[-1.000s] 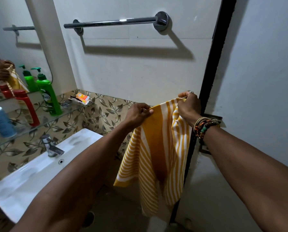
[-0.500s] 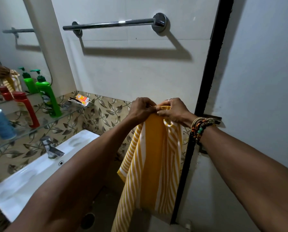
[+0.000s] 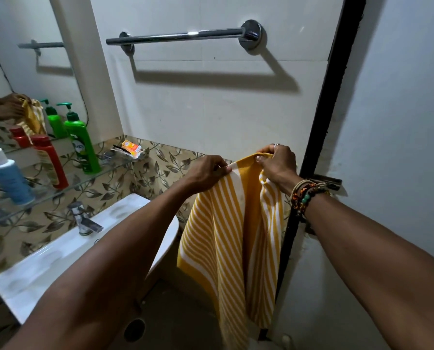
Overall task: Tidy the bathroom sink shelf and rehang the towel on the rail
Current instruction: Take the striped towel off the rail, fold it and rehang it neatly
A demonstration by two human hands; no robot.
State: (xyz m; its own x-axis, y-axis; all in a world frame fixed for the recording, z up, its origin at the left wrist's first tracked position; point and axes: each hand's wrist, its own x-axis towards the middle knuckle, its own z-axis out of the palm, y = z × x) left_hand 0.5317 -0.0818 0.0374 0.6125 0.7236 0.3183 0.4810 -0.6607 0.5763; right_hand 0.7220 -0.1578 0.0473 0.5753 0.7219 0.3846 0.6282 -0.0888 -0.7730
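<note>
Small bathroom, pale tiled walls with a leaf-patterned tile band above a white ceramic basin (image 3: pixel 46 263) fitted with a chrome tap (image 3: pixel 83 219). A chrome towel rail (image 3: pixel 183 35) on the rear wall is bare. The yellow-and-white striped towel (image 3: pixel 233 238) hangs in mid-air below the rail, beside a black door frame (image 3: pixel 321 137). The person's left hand (image 3: pixel 205 171) pinches the towel's top edge; the right hand (image 3: pixel 277 162), beaded bracelets at the wrist, grips the same edge close by, both closed on the cloth. The glass shelf (image 3: pixel 67 185) under the mirror (image 3: pixel 21 59) carries a green pump bottle (image 3: pixel 81 142), a red bottle (image 3: pixel 50 160), a blue bottle with a white cap (image 3: pixel 9 176) and a small orange carton (image 3: pixel 132 147).
</note>
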